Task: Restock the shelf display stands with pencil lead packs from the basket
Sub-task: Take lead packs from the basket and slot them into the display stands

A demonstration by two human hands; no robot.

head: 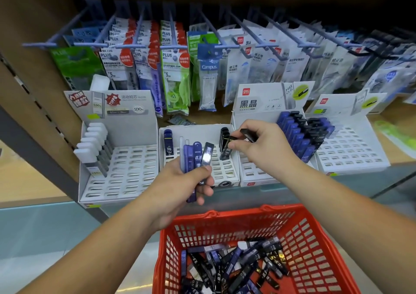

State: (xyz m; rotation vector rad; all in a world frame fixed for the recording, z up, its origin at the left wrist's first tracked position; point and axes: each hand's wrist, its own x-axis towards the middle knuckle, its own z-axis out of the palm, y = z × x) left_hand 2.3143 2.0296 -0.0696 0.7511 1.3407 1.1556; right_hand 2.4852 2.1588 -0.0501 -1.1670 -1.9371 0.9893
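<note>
Here a black lead pack (248, 135) sits pinched between right fingers (239, 146).

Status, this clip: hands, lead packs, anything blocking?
Left hand grips a fan of blue and black plastic lead packs. Right hand pinches a black pack over the small white cardboard stand. Red plastic basket below holds more. Nothing blocking.

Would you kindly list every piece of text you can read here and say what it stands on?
"PLUS", "5m": white hanging packs
"WHIPER MR": green hanging pack
"Campus": blue hanging pack
"活动铅芯", "100": left stand header
"deli", "黑晶", "HB 0.5": third stand header
"0.3": blue pack in the left hand
"HB": packs in the basket
Too blurred: black pack in the right hand; all fine print.
</note>
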